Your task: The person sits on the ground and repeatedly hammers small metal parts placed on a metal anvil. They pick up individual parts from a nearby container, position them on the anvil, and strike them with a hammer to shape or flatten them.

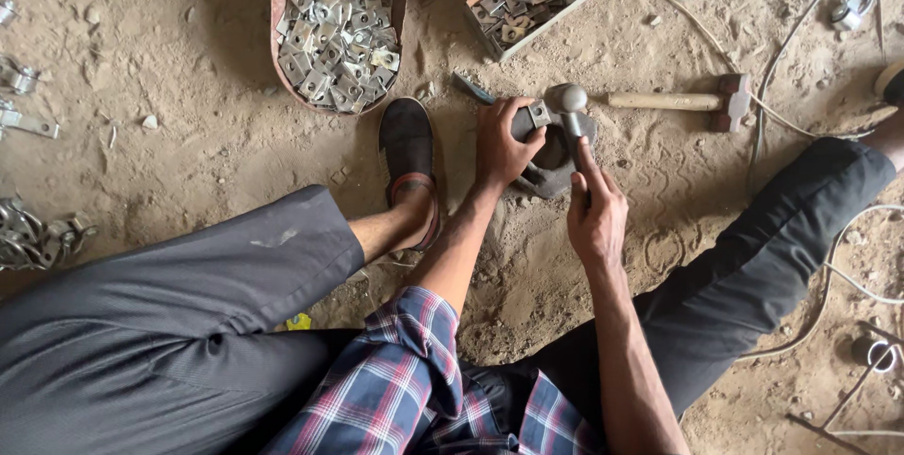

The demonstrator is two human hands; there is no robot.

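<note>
Person seated on a dirt floor hammers a small metal plate.
Left hand (504, 144) pinches the plate (538, 114) on a dark iron block (556, 168); right hand (595, 215) grips the ball-head hammer (566, 100), whose handle runs from 12 to 6 o'clock.

Light is even and diffuse, moderately bright, daylight in quality; I cannot fix its source. Shadows are soft: I note one beside the tray of metal pieces (337, 26) at upper left centre. Mild sheen on those pieces, no hard glare. Focus holds at centre; slight softness and stretching toward the frame corners. Sandy ground (169, 106) reads slightly washed.
</note>
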